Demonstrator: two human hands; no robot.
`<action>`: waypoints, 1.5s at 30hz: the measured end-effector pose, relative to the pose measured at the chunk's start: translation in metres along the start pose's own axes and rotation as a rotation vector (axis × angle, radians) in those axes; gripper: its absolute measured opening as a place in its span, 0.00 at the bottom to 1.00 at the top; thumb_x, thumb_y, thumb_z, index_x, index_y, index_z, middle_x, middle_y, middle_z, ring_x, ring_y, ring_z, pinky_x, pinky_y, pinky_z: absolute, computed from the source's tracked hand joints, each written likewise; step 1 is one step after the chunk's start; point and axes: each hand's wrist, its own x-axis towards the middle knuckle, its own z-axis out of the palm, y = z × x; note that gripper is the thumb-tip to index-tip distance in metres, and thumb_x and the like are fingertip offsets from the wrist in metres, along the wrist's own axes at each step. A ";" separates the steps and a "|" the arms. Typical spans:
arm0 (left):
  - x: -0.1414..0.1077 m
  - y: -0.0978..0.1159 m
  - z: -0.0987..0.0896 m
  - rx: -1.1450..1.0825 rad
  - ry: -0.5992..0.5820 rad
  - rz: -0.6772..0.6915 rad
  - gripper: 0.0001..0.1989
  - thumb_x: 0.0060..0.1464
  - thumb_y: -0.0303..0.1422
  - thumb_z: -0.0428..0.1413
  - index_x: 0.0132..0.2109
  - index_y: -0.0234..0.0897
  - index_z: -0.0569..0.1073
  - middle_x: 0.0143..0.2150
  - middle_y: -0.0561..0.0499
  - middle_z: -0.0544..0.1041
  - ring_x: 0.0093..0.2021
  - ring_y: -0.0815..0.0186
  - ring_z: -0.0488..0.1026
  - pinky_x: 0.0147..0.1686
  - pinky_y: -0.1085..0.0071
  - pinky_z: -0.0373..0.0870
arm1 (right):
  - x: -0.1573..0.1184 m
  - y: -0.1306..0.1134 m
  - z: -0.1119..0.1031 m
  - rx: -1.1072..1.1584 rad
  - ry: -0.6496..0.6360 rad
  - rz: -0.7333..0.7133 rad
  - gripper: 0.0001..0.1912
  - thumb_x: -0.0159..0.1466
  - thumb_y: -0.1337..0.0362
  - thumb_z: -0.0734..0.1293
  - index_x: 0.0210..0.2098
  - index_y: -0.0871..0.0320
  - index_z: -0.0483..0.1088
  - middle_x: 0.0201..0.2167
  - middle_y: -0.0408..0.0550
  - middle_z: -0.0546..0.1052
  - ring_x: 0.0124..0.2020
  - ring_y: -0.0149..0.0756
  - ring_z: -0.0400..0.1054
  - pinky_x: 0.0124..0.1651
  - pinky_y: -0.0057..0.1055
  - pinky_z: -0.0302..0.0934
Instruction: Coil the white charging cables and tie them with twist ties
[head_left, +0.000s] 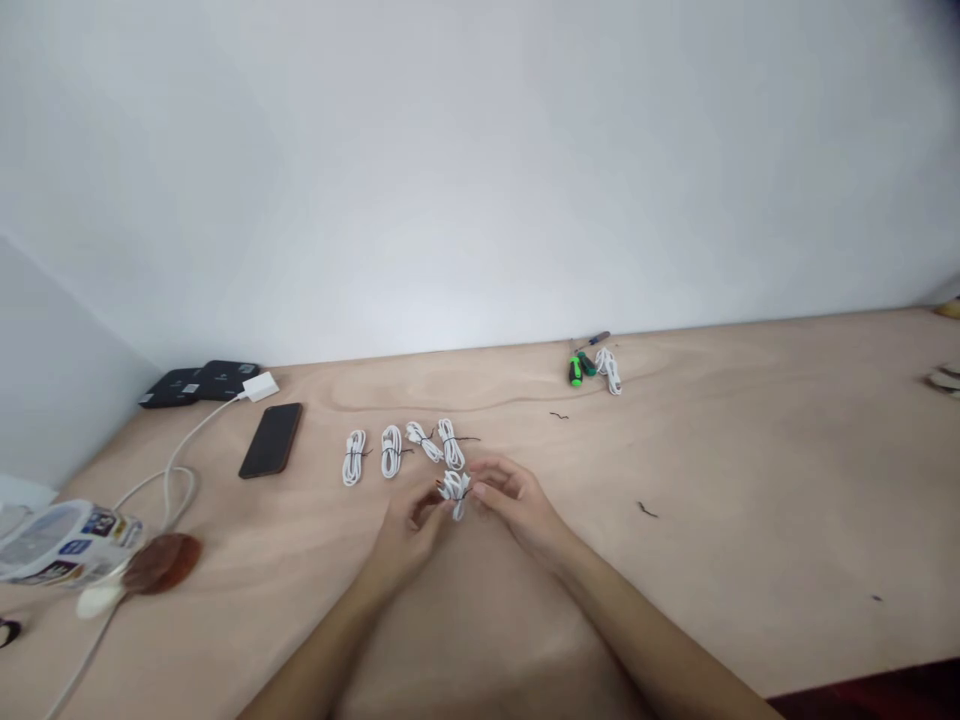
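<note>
A coiled white cable (454, 488) with a dark twist tie round its middle is between my two hands, above the tabletop. My left hand (414, 522) grips the coil from its left side, fingers curled. At its right side my right hand (517, 500) has thumb and fingertips closed at the end of the twist tie (466, 491). Just beyond lie several more tied white cable bundles: one at the far left (354, 458), one beside it (391, 452), and two close together, a slanted one (424, 441) and an upright one (451, 444).
Screwdrivers (576, 370) lie near the wall beside another white cable (609, 370). Loose dark ties (646, 510) are scattered on the right. To the left are a phone (271, 440), black boxes (225, 378), a white charger (260, 387) and a clear plastic tub (71, 545).
</note>
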 end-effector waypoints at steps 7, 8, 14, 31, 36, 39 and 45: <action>0.000 0.003 0.002 -0.094 -0.021 -0.047 0.15 0.67 0.42 0.59 0.51 0.36 0.81 0.44 0.43 0.83 0.47 0.54 0.78 0.53 0.58 0.74 | -0.001 0.002 0.000 0.063 -0.041 0.051 0.18 0.63 0.55 0.78 0.49 0.53 0.74 0.37 0.44 0.78 0.32 0.32 0.68 0.34 0.28 0.61; 0.000 0.004 0.002 -0.126 -0.030 -0.060 0.16 0.67 0.42 0.60 0.52 0.36 0.82 0.45 0.43 0.83 0.47 0.54 0.78 0.54 0.58 0.74 | -0.001 0.001 0.000 0.069 -0.051 0.056 0.18 0.63 0.55 0.78 0.48 0.53 0.74 0.37 0.45 0.79 0.32 0.32 0.69 0.34 0.29 0.61; -0.001 0.009 0.000 -0.288 -0.201 -0.188 0.17 0.67 0.41 0.61 0.56 0.37 0.82 0.53 0.43 0.83 0.52 0.53 0.78 0.56 0.61 0.71 | 0.000 0.003 0.003 0.094 -0.014 0.012 0.16 0.63 0.55 0.78 0.43 0.54 0.73 0.38 0.45 0.79 0.34 0.34 0.70 0.37 0.30 0.62; -0.004 0.014 0.006 -0.657 -0.319 -0.401 0.15 0.57 0.37 0.70 0.46 0.38 0.76 0.44 0.46 0.81 0.34 0.64 0.79 0.37 0.67 0.77 | -0.002 -0.005 0.003 0.062 0.029 0.071 0.17 0.58 0.53 0.80 0.37 0.55 0.74 0.30 0.42 0.76 0.28 0.32 0.68 0.32 0.29 0.62; -0.004 0.018 0.003 -0.581 -0.445 -0.463 0.16 0.56 0.39 0.71 0.47 0.37 0.79 0.43 0.44 0.83 0.34 0.64 0.80 0.36 0.68 0.76 | -0.011 -0.024 0.002 0.149 -0.069 0.169 0.15 0.57 0.56 0.80 0.34 0.56 0.75 0.28 0.41 0.74 0.26 0.31 0.66 0.32 0.29 0.60; -0.004 0.019 0.000 -0.489 -0.526 -0.480 0.16 0.58 0.42 0.69 0.45 0.35 0.83 0.37 0.44 0.83 0.32 0.63 0.79 0.34 0.68 0.74 | -0.012 -0.032 -0.001 0.203 -0.075 0.172 0.12 0.57 0.58 0.79 0.33 0.55 0.74 0.30 0.42 0.73 0.28 0.32 0.65 0.31 0.29 0.59; -0.005 0.011 0.003 -0.466 -0.267 -0.408 0.20 0.60 0.44 0.67 0.53 0.37 0.82 0.44 0.44 0.84 0.36 0.62 0.79 0.38 0.68 0.75 | 0.001 -0.034 -0.024 0.052 0.200 -0.061 0.05 0.60 0.62 0.68 0.28 0.55 0.70 0.26 0.43 0.68 0.29 0.36 0.63 0.37 0.34 0.61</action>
